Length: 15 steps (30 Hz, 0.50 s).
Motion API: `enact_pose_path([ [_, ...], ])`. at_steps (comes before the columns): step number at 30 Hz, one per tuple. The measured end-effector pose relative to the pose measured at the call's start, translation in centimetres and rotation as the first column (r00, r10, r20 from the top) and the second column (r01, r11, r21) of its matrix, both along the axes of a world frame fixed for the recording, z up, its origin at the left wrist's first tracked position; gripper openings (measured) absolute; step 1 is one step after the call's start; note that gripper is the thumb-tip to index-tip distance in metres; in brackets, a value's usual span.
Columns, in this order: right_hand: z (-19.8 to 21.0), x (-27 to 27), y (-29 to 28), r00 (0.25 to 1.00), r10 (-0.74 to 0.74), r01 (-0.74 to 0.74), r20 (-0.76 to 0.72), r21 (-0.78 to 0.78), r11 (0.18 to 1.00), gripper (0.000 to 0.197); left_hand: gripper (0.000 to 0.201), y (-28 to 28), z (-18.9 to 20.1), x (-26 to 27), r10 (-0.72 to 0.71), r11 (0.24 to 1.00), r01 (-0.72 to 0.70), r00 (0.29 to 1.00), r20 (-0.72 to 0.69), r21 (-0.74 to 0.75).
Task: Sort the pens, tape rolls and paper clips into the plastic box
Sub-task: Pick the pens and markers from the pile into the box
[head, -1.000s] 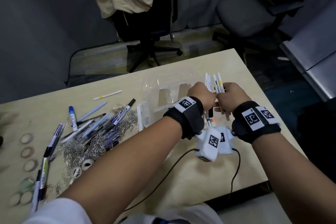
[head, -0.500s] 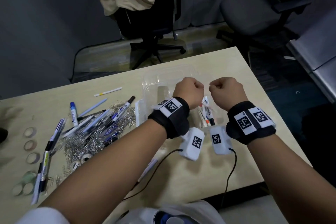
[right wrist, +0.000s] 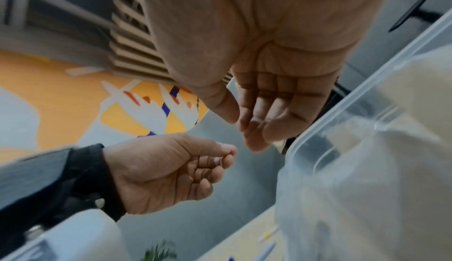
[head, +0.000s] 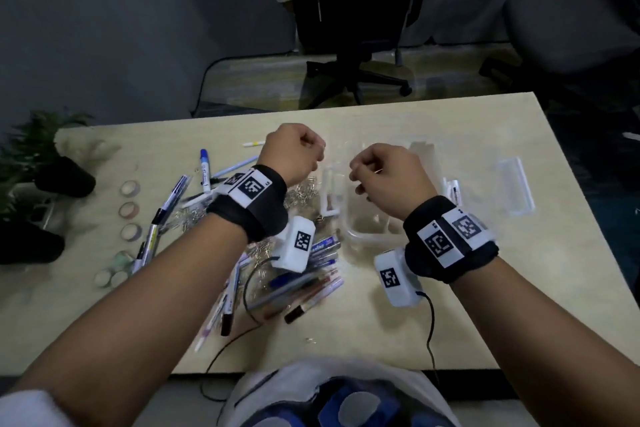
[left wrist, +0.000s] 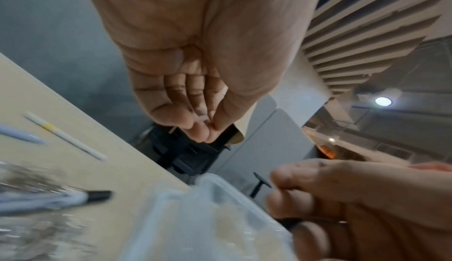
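Observation:
My left hand (head: 294,152) hovers over the paper clips (head: 301,191) left of the clear plastic box (head: 349,232). Its fingers (left wrist: 193,124) are curled against the thumb and hold nothing. My right hand (head: 377,170) hangs above the box with loosely curled fingers (right wrist: 257,139), also empty. A few white pens (head: 453,189) lie in the box's right side. Many loose pens (head: 301,274) are piled on the table under my left wrist. Several tape rolls (head: 130,208) sit in a column at the left.
A clear lid part (head: 516,184) lies right of the box. Potted plants (head: 34,163) stand at the table's left end. Two office chairs (head: 353,45) (head: 571,28) are beyond the far edge. Wrist-camera cables (head: 429,322) trail toward the near edge.
A second ago both hands gripped a bundle of white pens over the box. The pens are now in the box, and the empty hands have parted, the left one moving left.

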State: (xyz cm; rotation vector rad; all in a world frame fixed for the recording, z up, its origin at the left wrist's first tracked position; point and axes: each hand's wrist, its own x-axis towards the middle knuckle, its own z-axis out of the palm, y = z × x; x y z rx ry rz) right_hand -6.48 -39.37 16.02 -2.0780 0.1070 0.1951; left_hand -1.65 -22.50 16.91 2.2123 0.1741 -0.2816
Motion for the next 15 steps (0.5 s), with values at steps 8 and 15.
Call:
enact_pose_path([
  [8,-3.6,-3.8,5.6,0.946,0.323,-0.318,-0.006,-0.202,0.926,0.008,0.012,7.1,-6.4,-4.4,-0.29,0.906,0.322,0.945,-0.152,0.273],
  [15,-6.3,-7.0,6.0,0.889,0.457,-0.422,0.026,-0.341,0.84,0.009,0.009,8.7,-12.5,-9.0,-0.379,0.819,0.466,0.877,-0.296,0.335],
])
